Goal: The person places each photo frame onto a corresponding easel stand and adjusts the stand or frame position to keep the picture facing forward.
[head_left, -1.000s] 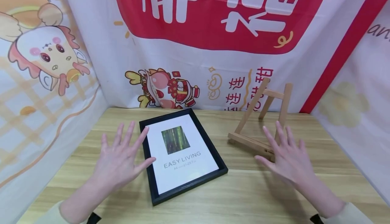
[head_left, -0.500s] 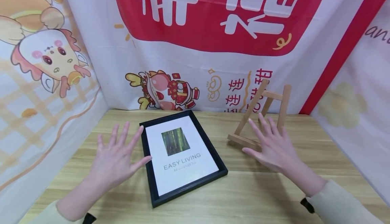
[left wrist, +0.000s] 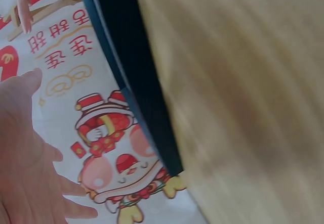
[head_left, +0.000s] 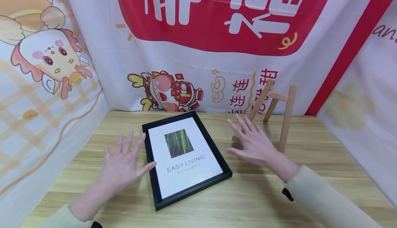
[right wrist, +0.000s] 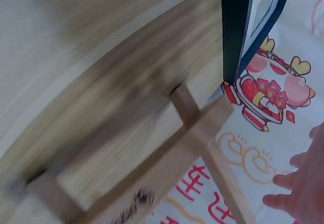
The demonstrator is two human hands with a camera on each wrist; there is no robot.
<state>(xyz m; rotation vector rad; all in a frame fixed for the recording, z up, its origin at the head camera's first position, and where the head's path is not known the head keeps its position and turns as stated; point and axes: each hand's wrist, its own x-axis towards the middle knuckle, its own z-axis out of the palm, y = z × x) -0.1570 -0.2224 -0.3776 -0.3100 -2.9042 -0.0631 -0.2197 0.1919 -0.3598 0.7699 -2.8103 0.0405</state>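
Picture frame (head_left: 187, 161), black-bordered, is laid face up on the desk (head_left: 223, 207), with a wooden easel (head_left: 287, 116) stood upright to its right. Near the frame's left edge the left hand (head_left: 120, 166) is held, fingers spread wide; the easel is partly covered in the head view by the right hand (head_left: 252, 145), likewise spread.

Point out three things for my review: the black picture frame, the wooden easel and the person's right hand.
Black picture frame (head_left: 209, 142): head view, on its right border.
Wooden easel (right wrist: 162, 171): right wrist view, on its front ledge.
Right hand (head_left: 254, 146): head view, on its back.
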